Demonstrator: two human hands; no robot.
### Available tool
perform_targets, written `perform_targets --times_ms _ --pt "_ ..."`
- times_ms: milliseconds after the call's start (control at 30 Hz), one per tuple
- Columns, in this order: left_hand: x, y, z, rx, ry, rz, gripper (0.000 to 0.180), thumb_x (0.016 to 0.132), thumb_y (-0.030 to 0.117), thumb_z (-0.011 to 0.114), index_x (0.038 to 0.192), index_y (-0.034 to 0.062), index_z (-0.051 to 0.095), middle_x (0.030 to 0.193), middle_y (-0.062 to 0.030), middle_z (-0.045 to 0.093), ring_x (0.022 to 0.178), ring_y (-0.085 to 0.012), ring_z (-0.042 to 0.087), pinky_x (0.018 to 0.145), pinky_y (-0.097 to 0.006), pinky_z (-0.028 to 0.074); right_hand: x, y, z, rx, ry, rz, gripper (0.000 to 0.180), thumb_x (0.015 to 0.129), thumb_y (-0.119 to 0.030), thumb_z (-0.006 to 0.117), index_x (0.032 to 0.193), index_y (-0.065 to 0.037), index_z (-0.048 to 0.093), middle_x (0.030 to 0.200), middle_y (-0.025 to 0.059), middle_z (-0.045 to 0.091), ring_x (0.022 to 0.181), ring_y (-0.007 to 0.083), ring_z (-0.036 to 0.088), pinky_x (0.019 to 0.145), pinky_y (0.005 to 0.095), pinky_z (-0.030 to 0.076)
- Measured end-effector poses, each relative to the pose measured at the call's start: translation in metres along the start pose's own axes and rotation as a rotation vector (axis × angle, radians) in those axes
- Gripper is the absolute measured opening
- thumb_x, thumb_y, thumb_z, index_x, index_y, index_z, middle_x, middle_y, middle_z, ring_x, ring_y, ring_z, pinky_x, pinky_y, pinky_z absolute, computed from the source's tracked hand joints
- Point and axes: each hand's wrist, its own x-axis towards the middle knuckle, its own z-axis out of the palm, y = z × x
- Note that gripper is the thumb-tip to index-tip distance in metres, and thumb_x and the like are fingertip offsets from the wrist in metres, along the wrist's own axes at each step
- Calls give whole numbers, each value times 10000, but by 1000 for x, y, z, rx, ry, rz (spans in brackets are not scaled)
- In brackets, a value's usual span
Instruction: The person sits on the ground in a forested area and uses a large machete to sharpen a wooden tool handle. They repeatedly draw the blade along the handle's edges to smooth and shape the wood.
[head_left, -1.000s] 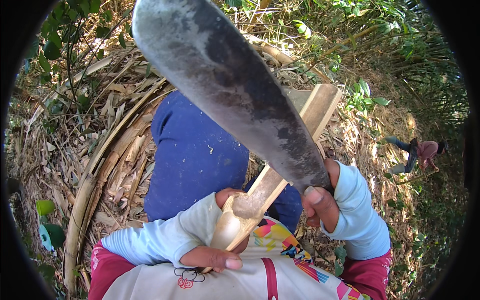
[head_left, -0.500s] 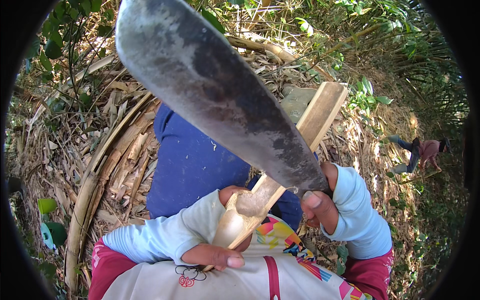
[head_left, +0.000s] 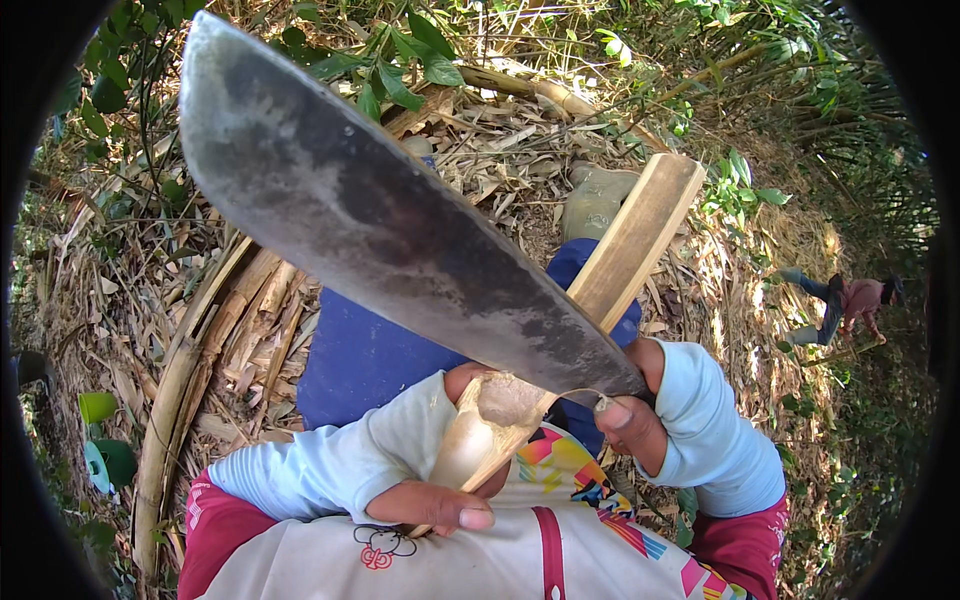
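The left hand point(head_left: 432, 505) is curled shut around the near end of a split bamboo piece point(head_left: 600, 290), thumb laid flat along the bottom and the fingers wrapped behind it, out of sight. The right hand point(head_left: 630, 425) is closed on the handle of a big machete point(head_left: 390, 215) — only the thumb and the heel of the hand show, and the handle itself is hidden inside the grip. The blade edge rests on the bamboo's scooped, pale near end, just beside both hands, where a thin curl of shaving stands up. From there the dark, worn blade runs up and to the far left, filling the middle of the view, while the bamboo slants away to the far right, across a blue-clad knee point(head_left: 370, 355). Long dry bamboo strips point(head_left: 200, 340) lie on the leaf litter at left — and far to the right another person point(head_left: 850, 300) bends over the ground.
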Motion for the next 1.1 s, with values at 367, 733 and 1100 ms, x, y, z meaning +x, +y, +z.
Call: perform_targets --times_ms 367,733,1100 --pt "-3 -5 -1 -4 20 2 738 821 73 723 1379 86 239 773 -31 547 571 -105 571 512 -253 468 -1 -2 -1 33 15 96 183 930 -196 613 917 -14 616 639 101 545 536 256 568 483 354 429" --pt "1 5 2 2 39 -53 726 774 109 782 1329 56 318 712 -58 560 576 -136 557 493 -256 451 0 -4 -1 -38 -67 5 183 928 -196 618 888 -18 608 657 108 567 527 248 570 473 342 432" --pt "-3 -3 3 -22 76 -1 818 794 133 776 1399 54 230 834 -25 557 711 -101 554 641 -267 463 -6 -10 -9 182 264 257 299 968 -327 557 914 -34 572 632 22 542 502 114 531 470 266 423"
